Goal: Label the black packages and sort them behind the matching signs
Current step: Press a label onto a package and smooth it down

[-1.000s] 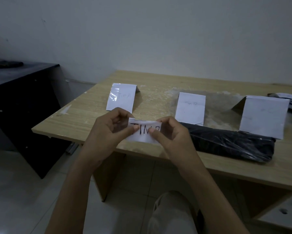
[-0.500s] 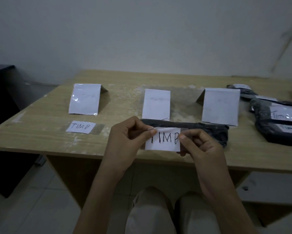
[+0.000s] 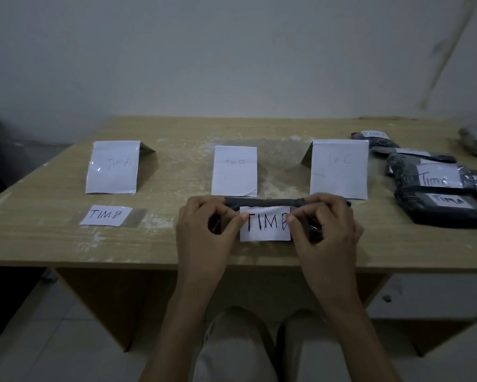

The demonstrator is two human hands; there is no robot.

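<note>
At the near edge of the bench (image 3: pixel 162 252), just in front of sign B (image 3: pixel 234 170), a black package (image 3: pixel 262 202) lies lengthwise from left to right, with a white label (image 3: pixel 264 224) reading TIMB on its upper face. The left hand (image 3: pixel 204 235) and right hand (image 3: pixel 325 232) each grip one end of the package: fingers (image 3: pixel 201 207) curled over its far edge, thumb tip pressed on the adjoining end of the label. Sign A (image 3: pixel 111 168) stands to the left of sign B and sign C (image 3: pixel 339 169) to the right, each well apart. A spare label (image 3: pixel 105 215), also TIMB, lies flat in front of sign A. At far right, beside sign C, a pile (image 3: pixel 435 199) of labelled black packages rests on the bench.
</note>
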